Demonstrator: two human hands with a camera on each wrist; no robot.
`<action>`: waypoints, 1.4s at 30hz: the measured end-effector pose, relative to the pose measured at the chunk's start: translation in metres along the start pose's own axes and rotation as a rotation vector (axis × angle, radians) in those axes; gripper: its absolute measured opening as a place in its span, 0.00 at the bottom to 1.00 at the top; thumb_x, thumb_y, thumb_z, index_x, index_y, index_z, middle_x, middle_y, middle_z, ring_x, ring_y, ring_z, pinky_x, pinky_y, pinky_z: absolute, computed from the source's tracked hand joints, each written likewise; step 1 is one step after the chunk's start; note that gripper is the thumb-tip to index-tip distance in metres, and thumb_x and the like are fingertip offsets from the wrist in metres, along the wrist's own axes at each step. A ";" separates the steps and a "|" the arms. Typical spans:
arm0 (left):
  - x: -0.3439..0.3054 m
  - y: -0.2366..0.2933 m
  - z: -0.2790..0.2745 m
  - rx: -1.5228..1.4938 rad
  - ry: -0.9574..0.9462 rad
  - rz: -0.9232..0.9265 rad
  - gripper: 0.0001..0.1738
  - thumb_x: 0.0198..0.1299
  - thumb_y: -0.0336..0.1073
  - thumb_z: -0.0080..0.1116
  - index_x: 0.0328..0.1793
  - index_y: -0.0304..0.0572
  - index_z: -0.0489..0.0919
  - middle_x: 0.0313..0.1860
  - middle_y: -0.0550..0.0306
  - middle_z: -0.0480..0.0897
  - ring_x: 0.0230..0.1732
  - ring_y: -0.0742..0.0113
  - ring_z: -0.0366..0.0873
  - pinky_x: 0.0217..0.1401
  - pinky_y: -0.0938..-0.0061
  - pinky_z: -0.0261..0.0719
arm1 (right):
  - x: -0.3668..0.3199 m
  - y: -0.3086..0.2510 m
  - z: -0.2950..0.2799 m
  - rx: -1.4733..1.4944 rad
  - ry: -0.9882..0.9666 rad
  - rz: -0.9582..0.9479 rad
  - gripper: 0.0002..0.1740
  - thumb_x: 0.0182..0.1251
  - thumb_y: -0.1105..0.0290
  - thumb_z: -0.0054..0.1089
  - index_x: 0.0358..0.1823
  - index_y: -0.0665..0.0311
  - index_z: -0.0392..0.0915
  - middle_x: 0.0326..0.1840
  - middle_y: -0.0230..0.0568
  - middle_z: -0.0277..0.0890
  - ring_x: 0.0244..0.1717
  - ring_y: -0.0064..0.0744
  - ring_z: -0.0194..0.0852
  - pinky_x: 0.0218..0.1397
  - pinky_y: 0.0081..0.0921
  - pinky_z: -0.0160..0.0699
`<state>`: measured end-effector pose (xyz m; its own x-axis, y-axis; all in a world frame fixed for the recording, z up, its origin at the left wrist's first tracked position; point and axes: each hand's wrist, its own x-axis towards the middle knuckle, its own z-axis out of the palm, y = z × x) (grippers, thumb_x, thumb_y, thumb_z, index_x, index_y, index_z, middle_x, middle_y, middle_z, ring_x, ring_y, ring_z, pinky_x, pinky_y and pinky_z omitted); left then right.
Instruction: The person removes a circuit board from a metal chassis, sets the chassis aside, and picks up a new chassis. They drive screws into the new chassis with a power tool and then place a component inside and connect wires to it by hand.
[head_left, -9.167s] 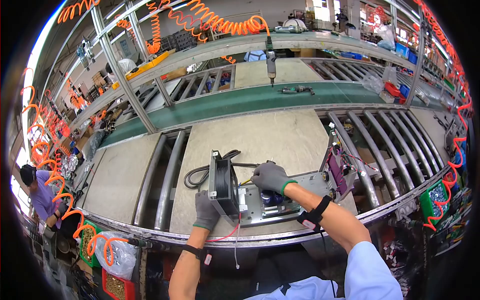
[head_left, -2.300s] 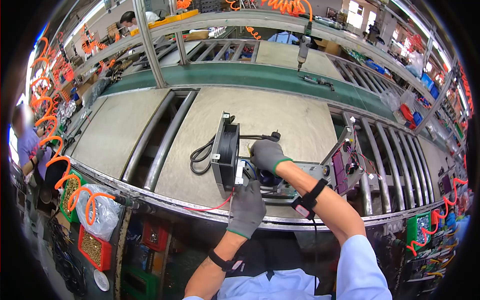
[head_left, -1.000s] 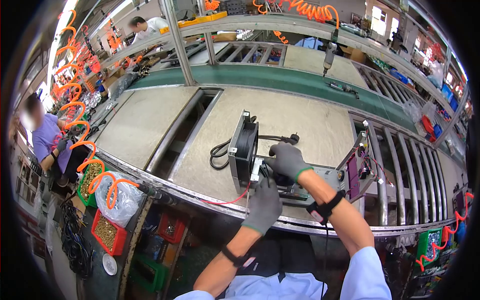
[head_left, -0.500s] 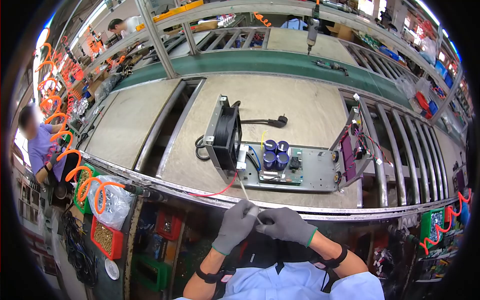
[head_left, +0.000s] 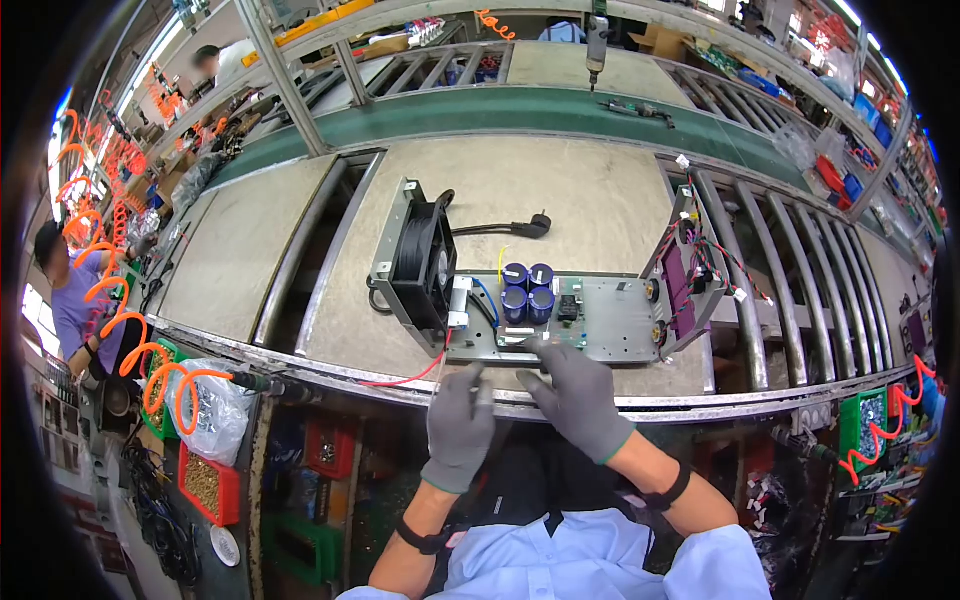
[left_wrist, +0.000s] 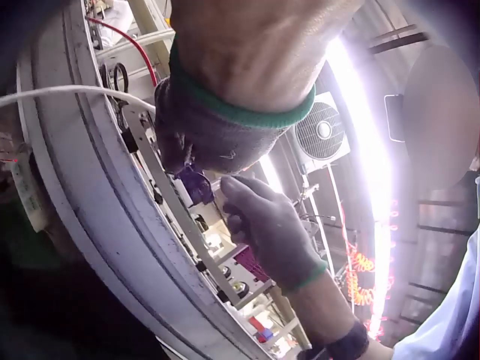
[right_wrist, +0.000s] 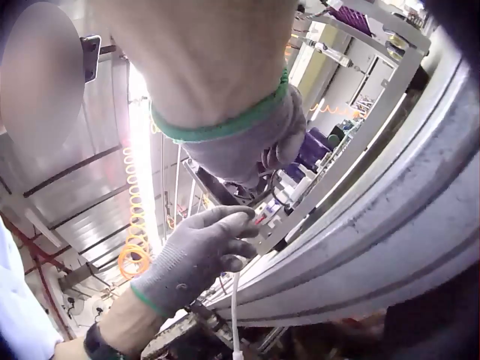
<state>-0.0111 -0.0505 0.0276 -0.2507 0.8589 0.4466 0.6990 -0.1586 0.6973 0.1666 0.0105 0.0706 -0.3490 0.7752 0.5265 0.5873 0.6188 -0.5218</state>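
Observation:
On the bench board a metal chassis [head_left: 612, 320] carries a black fan [head_left: 425, 262] at its left end. Several blue capacitors [head_left: 515, 303] stand on the green circuit board [head_left: 572, 330] at its middle. My left hand [head_left: 460, 425], in a grey glove, hovers at the bench's front edge below the fan, fingers loosely bent. Beside it a white cable [right_wrist: 235, 307] hangs down under its fingers in the right wrist view. My gloved right hand [head_left: 582, 405] reaches to the chassis's front edge, index finger close to the circuit board, thumb apart, nothing seen held.
A black power cord with a plug [head_left: 538, 226] lies behind the chassis. Red wire [head_left: 400, 382] trails left along the front rail. Metal rollers [head_left: 790, 290] flank the right side. Screw bins, one red [head_left: 232, 490], sit at lower left. A person [head_left: 80, 290] works at far left.
Both hands worked at the fan's base earlier, then met on the white cable half a second ago. Now they have parted and moved forward, the right one toward the circuit board.

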 end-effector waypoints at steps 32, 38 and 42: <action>-0.028 -0.013 -0.027 0.125 0.086 -0.148 0.16 0.66 0.32 0.61 0.57 0.33 0.82 0.39 0.48 0.79 0.39 0.52 0.79 0.39 0.60 0.79 | 0.032 0.047 0.003 -0.096 0.073 0.335 0.16 0.67 0.59 0.61 0.25 0.60 0.84 0.21 0.50 0.79 0.25 0.56 0.81 0.29 0.48 0.76; 0.007 0.041 0.010 0.051 -0.091 0.237 0.23 0.66 0.27 0.52 0.68 0.30 0.74 0.59 0.37 0.80 0.61 0.39 0.77 0.66 0.53 0.77 | 0.028 0.051 0.006 -0.106 0.079 0.407 0.16 0.65 0.58 0.61 0.23 0.58 0.83 0.22 0.48 0.81 0.25 0.56 0.82 0.30 0.49 0.78; 0.032 0.022 0.059 0.170 -0.168 0.343 0.28 0.64 0.30 0.55 0.70 0.29 0.71 0.70 0.38 0.74 0.72 0.40 0.72 0.72 0.51 0.73 | 0.029 0.052 0.002 -0.089 0.041 0.454 0.16 0.66 0.57 0.60 0.24 0.59 0.83 0.22 0.48 0.80 0.27 0.57 0.82 0.32 0.50 0.77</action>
<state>0.0359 0.0020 0.0240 0.1189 0.8398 0.5298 0.8270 -0.3790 0.4153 0.1855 0.0651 0.0577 -0.0144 0.9584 0.2852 0.7347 0.2036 -0.6471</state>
